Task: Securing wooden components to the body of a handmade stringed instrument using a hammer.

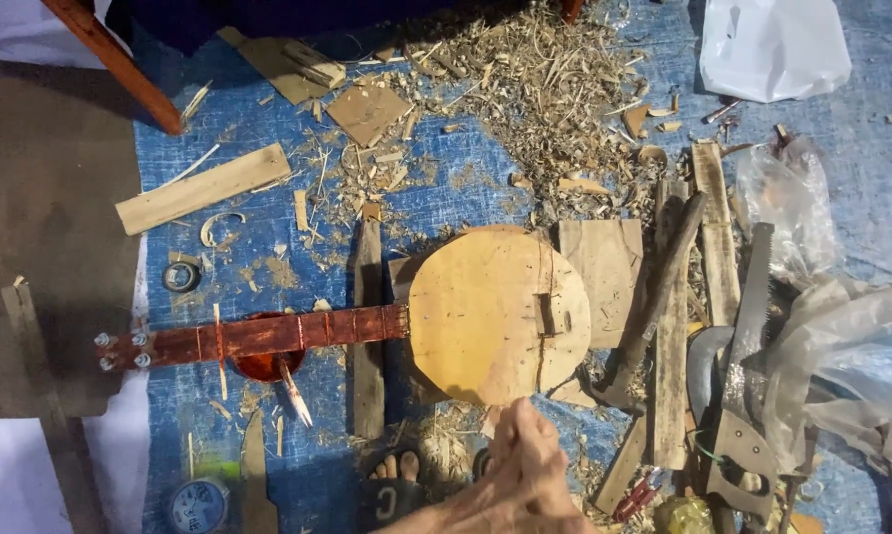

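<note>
We hold both hands pressed together, palm to palm, fingers extended and pinching nothing; the left hand (485,485) and right hand (545,475) sit at the near edge of the blue tarp (446,188) that covers the floor. The fingertips point at, and stop just short of, the near rim of the round wooden body (485,311) of an unfinished stringed instrument.

This body lies flat near the middle of the tarp, pale and unvarnished, with a small rectangular notch toward its right side. Its red-brown neck (268,334) runs left from the body toward the left edge of the tarp and ends in a headstock with metal tuning pegs (120,351).

Beyond the body, toward the far edge, we see a large heap of wood shavings (545,89). A pale flat plank (204,188) lies toward the far left corner. To the right of the body lie rough boards, a dark-handled hammer (653,297) and a hand saw (747,396).

Packaging: a white plastic bag (772,44) lies at the far right corner, and clear crumpled plastic bags (841,346) lie along the right edge. A round blue-labelled tin lid (197,504) lies at the near left edge. A small round roll of tape (181,277) lies left of the neck.
</note>
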